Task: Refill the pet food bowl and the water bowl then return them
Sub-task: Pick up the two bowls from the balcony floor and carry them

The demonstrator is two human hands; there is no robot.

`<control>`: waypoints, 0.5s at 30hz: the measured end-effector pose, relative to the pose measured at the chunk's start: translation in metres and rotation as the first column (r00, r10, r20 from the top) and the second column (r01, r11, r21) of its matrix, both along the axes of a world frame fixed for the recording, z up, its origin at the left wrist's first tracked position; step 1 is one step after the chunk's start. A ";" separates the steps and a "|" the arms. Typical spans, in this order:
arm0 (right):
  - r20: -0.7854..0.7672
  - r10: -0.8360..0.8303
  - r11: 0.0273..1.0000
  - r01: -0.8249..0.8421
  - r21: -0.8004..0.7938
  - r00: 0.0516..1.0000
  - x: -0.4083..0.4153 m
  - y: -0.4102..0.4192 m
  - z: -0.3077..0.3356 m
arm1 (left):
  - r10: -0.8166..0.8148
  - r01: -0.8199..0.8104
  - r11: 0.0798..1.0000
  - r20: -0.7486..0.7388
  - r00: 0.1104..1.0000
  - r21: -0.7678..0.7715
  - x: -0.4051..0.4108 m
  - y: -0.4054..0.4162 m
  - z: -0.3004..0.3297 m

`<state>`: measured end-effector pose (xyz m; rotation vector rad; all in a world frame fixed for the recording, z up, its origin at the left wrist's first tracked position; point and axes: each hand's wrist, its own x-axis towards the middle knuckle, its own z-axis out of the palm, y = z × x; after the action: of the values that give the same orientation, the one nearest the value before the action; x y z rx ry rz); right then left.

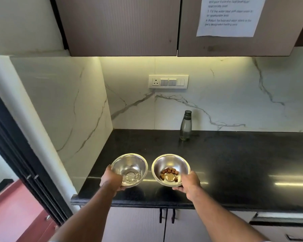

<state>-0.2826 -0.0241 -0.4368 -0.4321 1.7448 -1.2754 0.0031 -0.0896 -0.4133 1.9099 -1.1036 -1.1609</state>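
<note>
Two steel bowls hover just above the near part of the black counter (226, 165). The water bowl (132, 165) on the left holds a little clear water; my left hand (111, 179) grips its near left rim. The food bowl (171, 165) on the right holds several brown kibble pieces; my right hand (189, 183) grips its near right rim with fingers underneath. Both bowls sit side by side, nearly touching.
A grey water bottle (185, 125) stands capped at the back of the counter by the marble wall. A switch panel (168, 81) is on the wall. Cabinets hang overhead with a paper sheet (229, 16). Cabinet doors (138, 224) lie below the counter edge.
</note>
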 end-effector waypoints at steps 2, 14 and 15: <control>0.003 0.007 1.000 -0.007 0.014 1.000 -0.005 -0.009 -0.004 | -0.006 0.007 1.000 -0.015 1.000 0.012 -0.006 -0.015 -0.005; 0.015 -0.045 0.992 0.043 0.115 0.999 -0.013 -0.102 -0.032 | -0.076 0.074 0.996 0.054 0.996 0.048 -0.024 -0.112 -0.030; 0.019 -0.051 0.992 0.048 0.120 0.999 -0.013 -0.109 -0.034 | -0.076 0.073 0.996 0.061 0.995 0.052 -0.023 -0.120 -0.033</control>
<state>-0.2952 -0.1334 -0.4707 -0.3060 1.8119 -1.1986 -0.0200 -0.2093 -0.4461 1.9708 -1.1994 -1.1859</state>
